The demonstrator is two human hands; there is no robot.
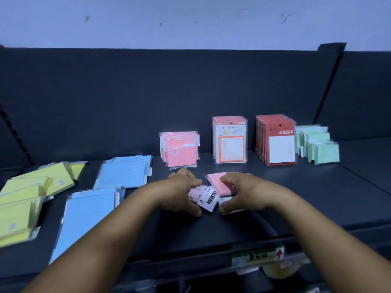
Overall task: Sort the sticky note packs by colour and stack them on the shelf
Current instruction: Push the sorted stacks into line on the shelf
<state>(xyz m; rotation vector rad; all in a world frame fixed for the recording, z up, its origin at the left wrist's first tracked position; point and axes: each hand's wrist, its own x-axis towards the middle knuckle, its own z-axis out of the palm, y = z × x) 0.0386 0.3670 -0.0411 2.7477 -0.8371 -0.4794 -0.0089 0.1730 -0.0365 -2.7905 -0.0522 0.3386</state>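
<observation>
On the dark shelf my left hand grips a pink sticky note pack turned label side up, printed "STICKY NOTE". Beside it my right hand holds another pink pack lying flat, fingers over its near edge. Behind them a row of pink packs stands upright. Blue packs lie in loose piles to the left, and yellow packs at the far left. Green packs stand at the right.
Upright packs with "UNIVERSITY" print and red-topped packs stand between the pink and green rows. A price label strip runs along the shelf's front edge. The shelf's dark back panel rises behind everything.
</observation>
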